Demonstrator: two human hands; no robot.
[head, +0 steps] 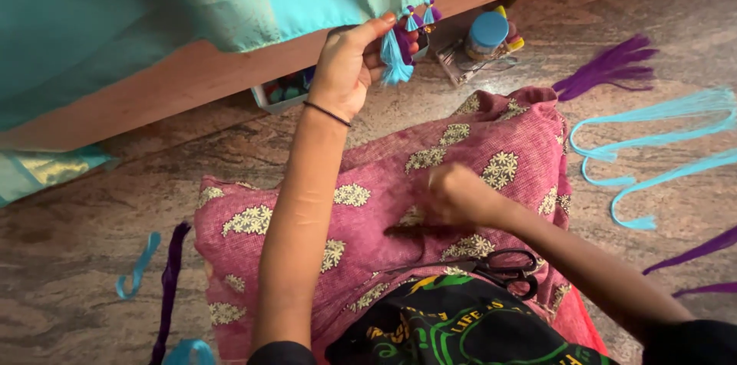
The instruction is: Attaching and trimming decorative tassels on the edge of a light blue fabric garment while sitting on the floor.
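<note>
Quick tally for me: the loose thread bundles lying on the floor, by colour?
Turquoise thread bundles: 3, long loops at right, a strip at left, a partly cropped piece at bottom.
Purple thread bundles: 3, a fanned bunch at upper right, strands at right edge, a strip at left.
Total: 6

Landmark: pink cushion, patterned with cream flower clusters. Above it, turquoise cloth with a gold-woven sheen, edged with turquoise-and-purple tassels. Right of cushion: purple thread bundle, turquoise thread loops. On its lower edge: black scissors. Blue-lidded jar above.
</note>
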